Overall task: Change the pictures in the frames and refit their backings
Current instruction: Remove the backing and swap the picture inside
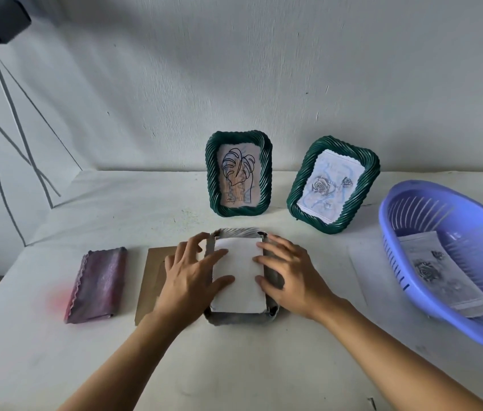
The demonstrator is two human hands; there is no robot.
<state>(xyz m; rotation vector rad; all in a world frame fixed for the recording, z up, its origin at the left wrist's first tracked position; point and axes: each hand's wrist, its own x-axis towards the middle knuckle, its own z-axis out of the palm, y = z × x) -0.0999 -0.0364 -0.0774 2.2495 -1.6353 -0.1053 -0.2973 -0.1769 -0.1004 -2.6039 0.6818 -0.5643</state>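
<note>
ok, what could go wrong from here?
1. Both the left hand and right hand press on the white paper sheet in the face-down grey frame; uneven pressure could crease it or seat it crooked.
2. The brown cardboard backing lies left of the frame; lifting a hand to fetch it might let the sheet shift.

The face-down frame [235, 320] shows only its rim: a white sheet [238, 277] covers its back, and its front is hidden. The left hand [188, 274] hides part of the brown backing board [151, 277]. The purple basket [383, 221] runs off the right edge, and the prints [438, 271] inside it are blurred.
</note>
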